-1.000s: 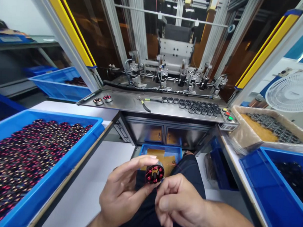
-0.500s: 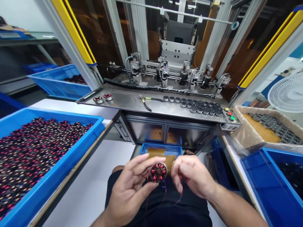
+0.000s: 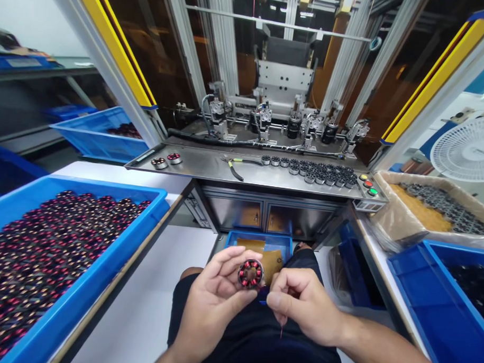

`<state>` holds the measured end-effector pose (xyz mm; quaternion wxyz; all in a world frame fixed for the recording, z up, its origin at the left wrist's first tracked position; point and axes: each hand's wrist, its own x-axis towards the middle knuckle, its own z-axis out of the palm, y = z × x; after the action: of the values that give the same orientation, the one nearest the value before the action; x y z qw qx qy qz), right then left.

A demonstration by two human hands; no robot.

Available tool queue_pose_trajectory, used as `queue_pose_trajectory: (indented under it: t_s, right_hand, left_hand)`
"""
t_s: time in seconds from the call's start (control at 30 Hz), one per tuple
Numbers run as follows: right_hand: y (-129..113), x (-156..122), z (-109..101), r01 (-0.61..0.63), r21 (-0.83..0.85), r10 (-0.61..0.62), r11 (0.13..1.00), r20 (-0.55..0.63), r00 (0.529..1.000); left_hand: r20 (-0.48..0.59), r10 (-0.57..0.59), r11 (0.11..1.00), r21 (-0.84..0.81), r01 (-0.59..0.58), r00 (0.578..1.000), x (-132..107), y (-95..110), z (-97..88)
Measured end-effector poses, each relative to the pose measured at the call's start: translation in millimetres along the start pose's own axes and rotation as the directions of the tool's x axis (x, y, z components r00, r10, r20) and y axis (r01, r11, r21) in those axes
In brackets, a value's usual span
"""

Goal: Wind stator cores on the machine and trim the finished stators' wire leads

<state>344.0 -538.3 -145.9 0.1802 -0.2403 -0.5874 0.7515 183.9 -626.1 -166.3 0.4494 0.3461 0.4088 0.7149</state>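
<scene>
My left hand (image 3: 212, 299) grips a round motor stator (image 3: 250, 274) by its rim, between thumb and fingers. Red wire coils ring its open centre, and its face is turned toward me. Just right of it, my right hand (image 3: 301, 300) is closed in a pinch. A thin red wire (image 3: 281, 331) hangs down below those pinched fingers. Whether this wire still joins the stator I cannot tell. Both hands are above my lap.
A blue bin (image 3: 162, 200) of wound stators stands left. On the metal shelf (image 3: 210, 172) lie cutting pliers (image 3: 235, 168), two wound stators (image 3: 166, 160) and rows of dark cores (image 3: 325, 173). Behind is a winding machine (image 3: 263, 121). A lined box (image 3: 419, 225) and another blue bin (image 3: 417, 283) stand right.
My right hand has moved slightly lower, its thumb now pressed to the fingers. The wire loops that hung below the stator no longer show there. My left hand keeps hold of the stator.
</scene>
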Motion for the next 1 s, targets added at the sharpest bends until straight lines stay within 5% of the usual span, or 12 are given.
queue_pose_trajectory:
  t_s: [0.17,0.3,0.43,0.5,0.6,0.67,0.73,0.87,0.93,1.0]
  right_hand:
    - [9.1,0.7,4.4,0.100,-0.117,-0.110,0.988,-0.078,0.991]
    - [13.4,2.5,0.7,0.250,-0.272,-0.283,0.929,-0.092,0.955]
    - [10.6,0.8,-4.2,0.427,-0.387,-0.502,0.817,-0.111,0.858]
    - [7.8,0.5,-2.5,0.461,-0.382,-0.534,0.801,-0.108,0.838]
    - [6.0,2.2,3.2,0.443,-0.333,-0.500,0.833,-0.108,0.859]
    - [7.7,3.9,6.5,0.420,-0.285,-0.470,0.862,-0.135,0.872]
    - [11.5,5.3,8.8,0.410,-0.233,-0.453,0.882,-0.180,0.873]
    - [21.2,6.3,12.6,0.420,-0.182,-0.453,0.889,-0.227,0.862]
    - [24.5,6.5,13.8,0.425,-0.179,-0.458,0.887,-0.221,0.861]
    - [25.4,7.2,13.8,0.436,-0.184,-0.469,0.881,-0.207,0.859]
  left_hand:
    - [-0.024,-0.100,0.995,-0.009,0.099,0.995,1.1,0.3,8.3]
    - [-0.091,0.087,0.969,0.239,-0.063,0.992,-1.7,-5.1,12.6]
    - [0.014,0.474,0.644,0.676,-0.358,0.880,-6.8,-8.5,10.0]
    - [0.095,0.550,0.496,0.762,-0.416,0.830,-8.4,-6.8,8.9]
    - [0.172,0.570,0.424,0.776,-0.467,0.803,-9.5,-2.1,8.6]
    - [0.165,0.558,0.456,0.758,-0.467,0.813,-9.3,0.5,8.7]
    - [0.066,0.484,0.603,0.698,-0.387,0.872,-8.2,2.0,8.5]
    - [-0.093,0.137,0.928,0.360,-0.095,0.986,-3.0,3.2,7.2]
    - [-0.078,0.057,0.965,0.259,-0.035,0.995,-0.5,3.0,6.6]
    - [-0.078,0.122,0.950,0.296,-0.094,0.989,0.3,1.8,6.1]
